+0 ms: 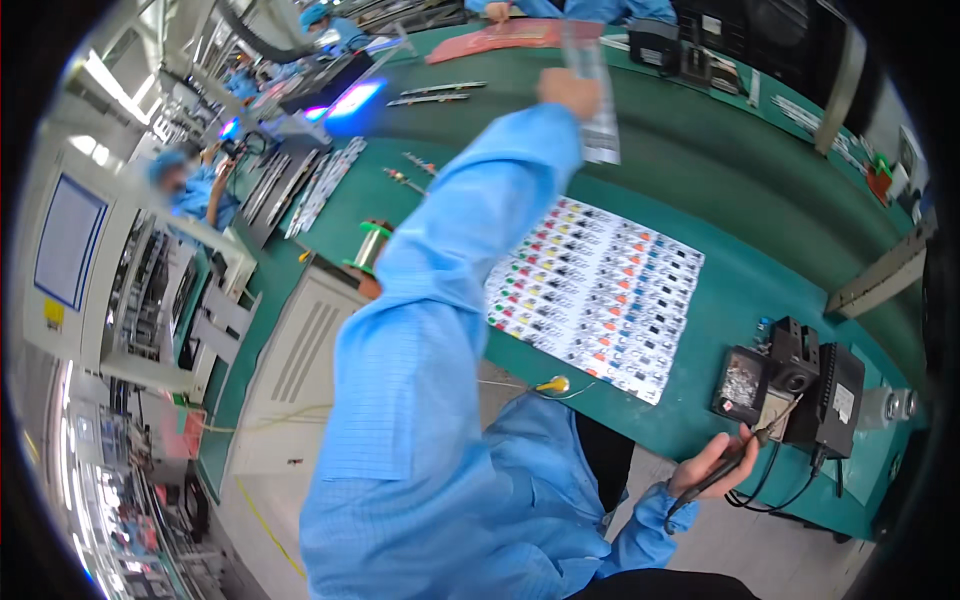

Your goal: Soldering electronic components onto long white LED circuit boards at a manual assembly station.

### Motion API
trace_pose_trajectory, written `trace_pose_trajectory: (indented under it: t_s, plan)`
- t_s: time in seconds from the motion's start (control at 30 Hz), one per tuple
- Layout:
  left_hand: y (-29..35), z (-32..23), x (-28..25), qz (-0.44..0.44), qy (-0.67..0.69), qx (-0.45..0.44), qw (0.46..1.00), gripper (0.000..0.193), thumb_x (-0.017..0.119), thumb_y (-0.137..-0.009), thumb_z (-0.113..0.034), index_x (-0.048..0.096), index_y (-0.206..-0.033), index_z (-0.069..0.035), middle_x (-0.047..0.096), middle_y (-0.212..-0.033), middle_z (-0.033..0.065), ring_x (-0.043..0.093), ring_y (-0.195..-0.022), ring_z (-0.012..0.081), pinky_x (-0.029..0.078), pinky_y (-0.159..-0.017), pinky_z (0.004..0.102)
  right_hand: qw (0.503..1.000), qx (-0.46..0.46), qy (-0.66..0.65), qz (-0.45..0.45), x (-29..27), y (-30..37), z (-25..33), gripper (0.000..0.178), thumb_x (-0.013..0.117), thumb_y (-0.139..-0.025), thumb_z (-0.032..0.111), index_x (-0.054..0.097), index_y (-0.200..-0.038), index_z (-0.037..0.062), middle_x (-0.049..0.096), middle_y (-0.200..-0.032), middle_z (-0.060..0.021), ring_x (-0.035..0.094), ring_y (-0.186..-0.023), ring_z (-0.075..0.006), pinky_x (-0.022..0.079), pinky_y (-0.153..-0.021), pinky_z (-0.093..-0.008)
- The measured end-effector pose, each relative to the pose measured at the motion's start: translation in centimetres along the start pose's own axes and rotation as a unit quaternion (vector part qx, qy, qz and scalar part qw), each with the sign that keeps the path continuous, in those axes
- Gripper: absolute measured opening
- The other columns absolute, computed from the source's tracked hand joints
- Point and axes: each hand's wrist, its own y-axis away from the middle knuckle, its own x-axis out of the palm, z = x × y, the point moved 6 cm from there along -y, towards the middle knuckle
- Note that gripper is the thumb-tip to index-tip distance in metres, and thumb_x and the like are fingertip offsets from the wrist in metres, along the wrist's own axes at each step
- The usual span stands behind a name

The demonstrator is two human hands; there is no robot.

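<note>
My left hand [570,92] is stretched out over the far side of the green bench, its fingers closed on a pale strip [603,135]. That strip is blurred, and it looks like a narrow circuit board panel. At the lower right my right hand [712,466] grips the dark handle of a soldering iron [735,465]. The iron points up toward a small tan sponge [774,412] beside its holder [795,355]. Between my hands lies a white array of circuit boards [600,290] with rows of red, yellow, green, orange, blue and black parts.
A black soldering station [838,400] and a tray of solder scraps [740,382] stand at the right. A spool of solder wire [370,246] sits left of my sleeve. Across the bench, a person's hand [497,11] is at a pink bag [500,42]. Board strips [325,187] lie at left.
</note>
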Motion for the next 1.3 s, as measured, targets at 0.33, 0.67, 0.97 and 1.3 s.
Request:
trace_pose_trajectory:
  t_s: [0.33, 0.67, 0.97, 1.3]
  plan:
    - [13.3, 16.3, -23.5, -0.063, -0.300, -0.337, 0.890, 0.041, 0.068, -0.073, -0.033, 0.064, -0.105, -0.007, 0.061, -0.111, 0.0157, 0.060, -0.103, 0.0304, 0.048, -0.087, 0.0378, 0.999, -0.023, 0.028, -0.001, -0.2, -0.2, 1.0, 0.042, 0.055, -0.089, 0.014, 0.042, -0.125, -0.0036, 0.055, -0.113, -0.0137, 0.051, -0.094, -0.0191, 0.042, -0.080, -0.0311]
    - [13.6, 21.7, -20.4, -0.026, -0.330, -0.350, 0.877, 0.042, 0.066, -0.072, -0.022, 0.060, -0.110, -0.005, 0.060, -0.113, 0.0165, 0.058, -0.105, 0.0305, 0.048, -0.089, 0.0370, 0.999, -0.027, 0.022, -0.013, 0.5, 0.1, 2.1, 0.041, 0.054, -0.089, 0.013, 0.041, -0.125, -0.0026, 0.054, -0.113, -0.0118, 0.047, -0.088, -0.0181, 0.041, -0.076, -0.0325]
    - [7.2, 19.4, -18.6, -0.134, -0.029, -0.404, 0.904, 0.043, 0.058, -0.074, -0.027, 0.061, -0.107, -0.001, 0.059, -0.114, 0.0205, 0.058, -0.106, 0.0329, 0.045, -0.091, 0.0368, 0.999, -0.031, 0.041, -0.003, 0.3, 0.0, 1.8, 0.041, 0.053, -0.089, 0.013, 0.042, -0.125, -0.0027, 0.054, -0.114, -0.0137, 0.050, -0.094, -0.0207, 0.040, -0.082, -0.0339]
    - [7.1, 19.2, -9.4, -0.038, -0.160, -0.365, 0.916, 0.036, 0.051, -0.081, -0.027, 0.063, -0.108, -0.006, 0.057, -0.120, 0.0164, 0.055, -0.110, 0.0323, 0.043, -0.093, 0.0377, 0.997, -0.041, 0.062, -0.006, 0.3, 0.0, 1.5, 0.039, 0.053, -0.090, 0.011, 0.042, -0.126, -0.0013, 0.055, -0.113, -0.0135, 0.052, -0.098, -0.0202, 0.042, -0.083, -0.0333]
